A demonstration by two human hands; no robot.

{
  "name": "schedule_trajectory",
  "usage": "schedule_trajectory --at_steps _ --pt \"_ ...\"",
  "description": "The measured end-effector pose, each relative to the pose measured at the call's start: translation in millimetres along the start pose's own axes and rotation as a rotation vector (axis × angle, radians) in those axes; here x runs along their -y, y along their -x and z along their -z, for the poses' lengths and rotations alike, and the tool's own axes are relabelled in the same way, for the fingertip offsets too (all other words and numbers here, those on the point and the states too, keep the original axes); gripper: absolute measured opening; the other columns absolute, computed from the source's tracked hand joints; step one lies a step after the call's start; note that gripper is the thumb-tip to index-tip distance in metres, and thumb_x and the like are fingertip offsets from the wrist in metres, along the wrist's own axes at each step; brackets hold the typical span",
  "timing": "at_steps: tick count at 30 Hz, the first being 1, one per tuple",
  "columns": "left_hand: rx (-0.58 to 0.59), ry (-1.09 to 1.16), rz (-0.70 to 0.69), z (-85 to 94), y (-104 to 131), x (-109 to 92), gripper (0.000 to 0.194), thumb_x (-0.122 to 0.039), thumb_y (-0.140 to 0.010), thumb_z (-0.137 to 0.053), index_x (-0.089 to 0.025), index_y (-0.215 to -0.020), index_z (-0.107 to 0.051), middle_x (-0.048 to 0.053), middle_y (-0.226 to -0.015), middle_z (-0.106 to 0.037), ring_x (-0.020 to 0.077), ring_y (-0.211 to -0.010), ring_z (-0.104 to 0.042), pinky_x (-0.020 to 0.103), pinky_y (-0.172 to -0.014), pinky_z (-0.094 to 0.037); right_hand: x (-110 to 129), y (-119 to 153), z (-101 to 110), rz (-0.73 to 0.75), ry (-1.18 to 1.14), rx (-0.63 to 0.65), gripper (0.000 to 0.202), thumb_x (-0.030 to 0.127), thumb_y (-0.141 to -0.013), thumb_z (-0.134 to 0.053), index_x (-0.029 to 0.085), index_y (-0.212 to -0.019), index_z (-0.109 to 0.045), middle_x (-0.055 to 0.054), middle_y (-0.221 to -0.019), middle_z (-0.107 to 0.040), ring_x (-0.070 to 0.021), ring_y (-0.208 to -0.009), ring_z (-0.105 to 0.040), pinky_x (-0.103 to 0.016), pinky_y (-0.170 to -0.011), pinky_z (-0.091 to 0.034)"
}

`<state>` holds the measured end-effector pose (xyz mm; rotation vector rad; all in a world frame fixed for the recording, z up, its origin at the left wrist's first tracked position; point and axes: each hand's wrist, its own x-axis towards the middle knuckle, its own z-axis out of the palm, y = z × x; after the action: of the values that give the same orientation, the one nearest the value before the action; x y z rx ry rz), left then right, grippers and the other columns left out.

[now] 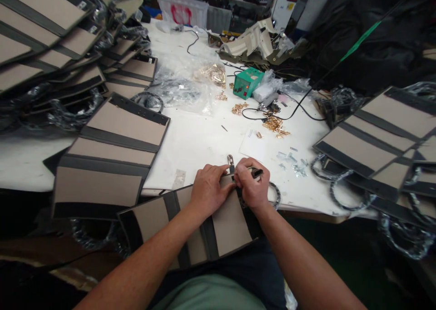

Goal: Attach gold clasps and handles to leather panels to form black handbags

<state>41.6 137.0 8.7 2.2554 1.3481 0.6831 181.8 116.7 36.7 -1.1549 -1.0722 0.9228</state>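
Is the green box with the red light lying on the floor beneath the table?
No, the green box sits on top of the white table, near the small gold metal parts.

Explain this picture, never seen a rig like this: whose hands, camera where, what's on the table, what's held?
There is no robot here: these are a person's bare hands. The single picture comes from a camera on that person's head, looking forward and down. The left hand rests on a beige-and-dark panel at the near edge of the white table. The right hand, beside it, grips a slim, dark-ended object; I can't tell what it is. Farther back on the table are a green box, gold-coloured small parts and clear plastic bags. Similar panels lie at both sides.
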Motion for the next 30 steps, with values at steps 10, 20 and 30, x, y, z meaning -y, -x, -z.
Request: schedule_trajectory --at_steps 10,20,30 --pt "0.450 -0.089 0.241 30.5 -34 -1 0.032 -0.055 -0.080 -0.063 -0.026 -0.087 -0.078 0.005 -0.084 -0.075 0.0243 -0.081 -0.067 0.030 -0.065 -0.039 -4 -7 1 0.029 -0.115 -0.045 0.033 0.043 -0.087 -0.067 0.021 -0.067 -0.055 0.007 -0.048 -0.049 -0.0089 -0.039 -0.038 -0.023 -0.040 -0.030" --pt "0.588 0.052 0.313 31.3 -53 8 0.031 -0.054 -0.068 -0.071 -0.024 -0.070 -0.075 -0.001 -0.061 -0.063 0.0157 -0.060 -0.056 0.027 -0.056 -0.033 27 -10 4 0.123 -0.158 -0.034 0.033 0.044 -0.087 -0.067 0.022 -0.065 -0.054 0.004 -0.055 -0.050 -0.0091 -0.040 -0.039 -0.025 -0.039 -0.030" --pt "0.594 0.098 0.325 30.0 -56 11 0.030 -0.053 -0.066 -0.073 -0.023 -0.068 -0.075 -0.002 -0.059 -0.061 0.0148 -0.061 -0.055 0.026 -0.055 -0.032 9 -8 1 0.100 -0.096 -0.031 0.033 0.041 -0.089 -0.065 0.021 -0.064 -0.054 0.004 -0.053 -0.050 -0.0089 -0.041 -0.039 -0.025 -0.041 -0.029"
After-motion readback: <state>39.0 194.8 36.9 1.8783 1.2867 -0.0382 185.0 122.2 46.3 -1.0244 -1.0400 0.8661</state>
